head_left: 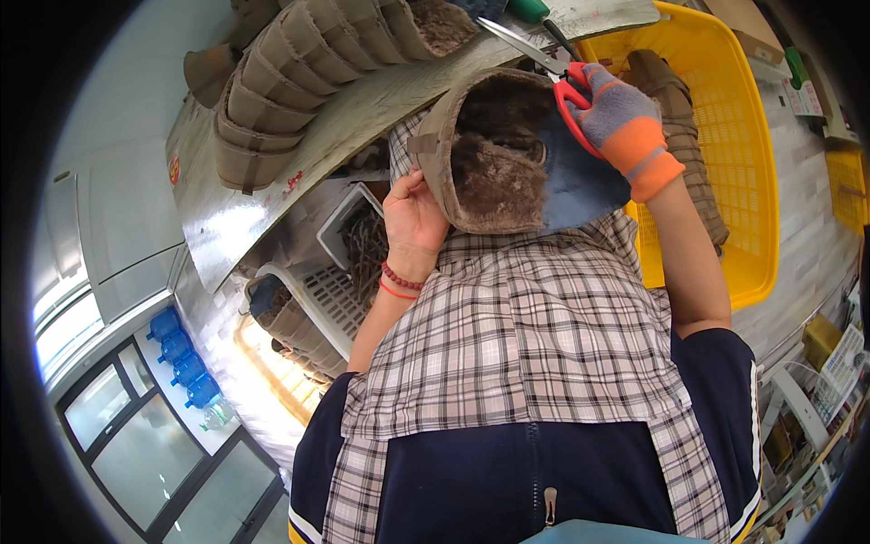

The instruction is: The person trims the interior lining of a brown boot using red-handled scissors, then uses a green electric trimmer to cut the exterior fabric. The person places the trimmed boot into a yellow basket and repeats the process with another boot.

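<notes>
My bare left hand (415,216) pinches the left edge of a fur-lined brown fabric piece (436,168), tilted over my lap. Its inside shows brown fur lining (498,186), with a dark blue panel (584,195) on the right. In a grey and orange glove, my right hand (625,122) grips red-handled scissors (573,102) above that panel. Their metal blades point up and left, toward the table edge. Whether the piece is a shoe upper or a hat, I cannot tell.
Nested brown pieces (272,100) curve along the worktable (213,213). To the right stands a yellow basket (761,181) with more brown pieces (693,154) in it. A white crate (337,299) sits below the table at left. Blue water bottles (186,363) line the far left.
</notes>
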Available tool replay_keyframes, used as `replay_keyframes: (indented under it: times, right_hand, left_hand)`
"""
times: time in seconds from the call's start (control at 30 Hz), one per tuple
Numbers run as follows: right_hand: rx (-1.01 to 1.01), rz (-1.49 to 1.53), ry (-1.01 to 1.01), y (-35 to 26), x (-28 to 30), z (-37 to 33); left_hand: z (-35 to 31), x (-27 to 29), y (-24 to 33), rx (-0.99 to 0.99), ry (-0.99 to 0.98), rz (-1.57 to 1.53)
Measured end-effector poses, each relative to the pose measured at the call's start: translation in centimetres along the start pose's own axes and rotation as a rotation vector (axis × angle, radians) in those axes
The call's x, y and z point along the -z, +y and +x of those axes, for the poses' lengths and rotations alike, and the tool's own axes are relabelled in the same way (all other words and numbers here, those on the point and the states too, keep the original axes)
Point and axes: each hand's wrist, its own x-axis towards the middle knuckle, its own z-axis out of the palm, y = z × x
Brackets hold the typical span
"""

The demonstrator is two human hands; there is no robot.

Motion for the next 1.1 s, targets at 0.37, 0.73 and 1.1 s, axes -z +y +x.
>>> replay_keyframes:
  times: [0.37, 0.73, 1.1]
  right_hand:
    - [0.043, 0.064, 0.152, 0.5, -1.0, -1.0]
    - [0.161, 0.146, 0.615, -1.1, 0.4, -3.3]
    - [-0.244, 2.02, -0.254, -0.3, -1.8, -8.9]
  left_hand:
    - [0.1, 1.3, -0.3, 0.018, 0.026, -0.025]
    - [-1.0, -5.6, -2.5, -0.26, -0.251, 0.294]
    - [-2.3, -8.3, -3.3, -1.067, -0.742, 1.619]
